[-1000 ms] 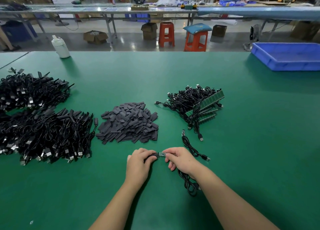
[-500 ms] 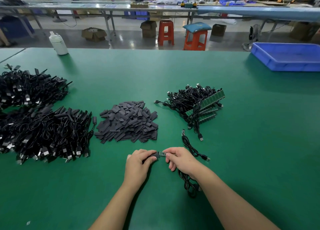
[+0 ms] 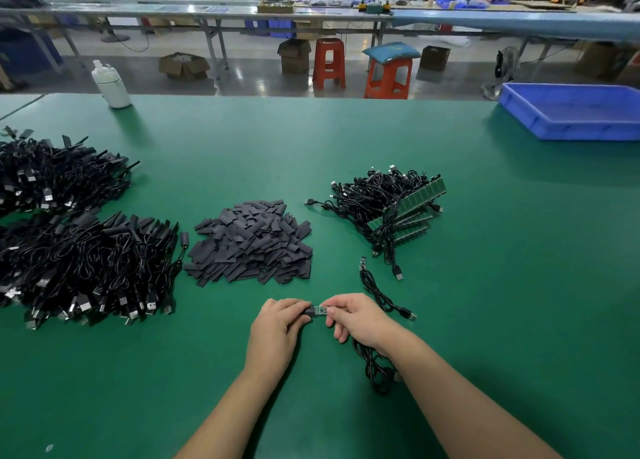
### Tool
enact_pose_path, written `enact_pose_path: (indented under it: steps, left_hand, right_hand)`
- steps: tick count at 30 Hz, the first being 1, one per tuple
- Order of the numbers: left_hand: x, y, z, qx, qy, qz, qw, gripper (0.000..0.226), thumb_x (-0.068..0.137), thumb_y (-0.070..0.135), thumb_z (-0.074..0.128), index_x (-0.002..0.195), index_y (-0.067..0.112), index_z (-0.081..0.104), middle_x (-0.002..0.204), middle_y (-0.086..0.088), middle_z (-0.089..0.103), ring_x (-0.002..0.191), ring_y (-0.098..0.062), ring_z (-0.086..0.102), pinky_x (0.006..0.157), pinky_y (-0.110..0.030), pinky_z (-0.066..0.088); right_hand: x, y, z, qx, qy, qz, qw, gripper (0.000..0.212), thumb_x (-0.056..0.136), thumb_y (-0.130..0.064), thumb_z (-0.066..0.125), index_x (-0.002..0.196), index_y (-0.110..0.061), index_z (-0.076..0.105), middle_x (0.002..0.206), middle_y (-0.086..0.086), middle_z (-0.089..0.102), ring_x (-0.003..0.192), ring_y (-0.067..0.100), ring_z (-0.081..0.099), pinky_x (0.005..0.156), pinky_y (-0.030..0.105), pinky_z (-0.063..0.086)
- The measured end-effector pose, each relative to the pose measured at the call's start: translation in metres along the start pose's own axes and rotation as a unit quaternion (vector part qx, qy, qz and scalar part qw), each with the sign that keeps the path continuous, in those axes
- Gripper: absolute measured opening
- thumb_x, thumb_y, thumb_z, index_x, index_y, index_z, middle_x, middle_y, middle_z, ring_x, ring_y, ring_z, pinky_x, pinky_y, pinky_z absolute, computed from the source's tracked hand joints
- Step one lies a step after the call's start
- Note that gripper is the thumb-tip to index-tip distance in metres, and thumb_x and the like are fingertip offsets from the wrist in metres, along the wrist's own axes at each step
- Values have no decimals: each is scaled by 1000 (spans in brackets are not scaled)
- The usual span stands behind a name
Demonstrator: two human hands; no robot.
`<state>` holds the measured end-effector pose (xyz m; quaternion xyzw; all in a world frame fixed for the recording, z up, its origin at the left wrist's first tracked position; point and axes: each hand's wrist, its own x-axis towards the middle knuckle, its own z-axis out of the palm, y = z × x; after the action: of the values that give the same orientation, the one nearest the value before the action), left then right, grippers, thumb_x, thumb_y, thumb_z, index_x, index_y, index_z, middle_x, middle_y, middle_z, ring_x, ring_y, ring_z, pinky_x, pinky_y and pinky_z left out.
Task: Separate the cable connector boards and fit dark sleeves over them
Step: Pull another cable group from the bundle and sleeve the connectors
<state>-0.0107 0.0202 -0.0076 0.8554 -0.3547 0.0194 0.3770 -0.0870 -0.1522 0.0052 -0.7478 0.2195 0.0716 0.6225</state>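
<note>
Two heaps of sleeved cables [image 3: 79, 250] fill the left of the frame; loose dark sleeves [image 3: 249, 242] lie at centre, and unseparated board strips [image 3: 408, 209] lie right of centre. Below centre, the left hand [image 3: 277, 330] pinches a sleeve [image 3: 306, 311] and the right hand [image 3: 356, 318] pinches the connector board [image 3: 321, 310], its tip entering. Likely best practice: keep board and sleeve aligned and push straight.
</note>
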Motion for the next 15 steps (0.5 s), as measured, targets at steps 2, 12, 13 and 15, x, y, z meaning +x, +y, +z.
enact_pose_path:
  steps: [2,12,13,15]
  left_hand:
    - [0,1,1,14,-4,9,1000,18,85,15,75,103,20,76,100,12,72,82,-11,54,73,-24,46]
    - [14,0,-7,52,-93,49,993,23,91,23,68,112,17,73,105,5,73,97,-18,62,85,-30,49]
    - [17,2,-7,57,-105,56,991,22,92,24,67,112,17,72,105,4,72,98,-18,62,85,-29,48]
    - [21,5,-8,72,-132,70,986,19,94,25,63,109,18,71,101,3,72,97,-19,61,83,-29,47]
  right_hand:
    - [-1,-1,0,-1,-1,1,1000,21,102,-11,50,102,-26,64,79,-1,67,57,9,60,58,23,52]
    - [-3,-7,2,-28,-2,9,1000,23,103,-11,48,121,-10,62,81,-1,66,54,6,58,56,20,51]
    - [-2,-7,2,-29,-2,9,1000,24,103,-11,49,123,-9,61,82,-1,67,54,5,58,56,20,51]
    - [-3,-7,2,-28,-2,9,1000,26,103,-11,48,126,-7,60,84,-1,68,53,5,57,55,20,51]
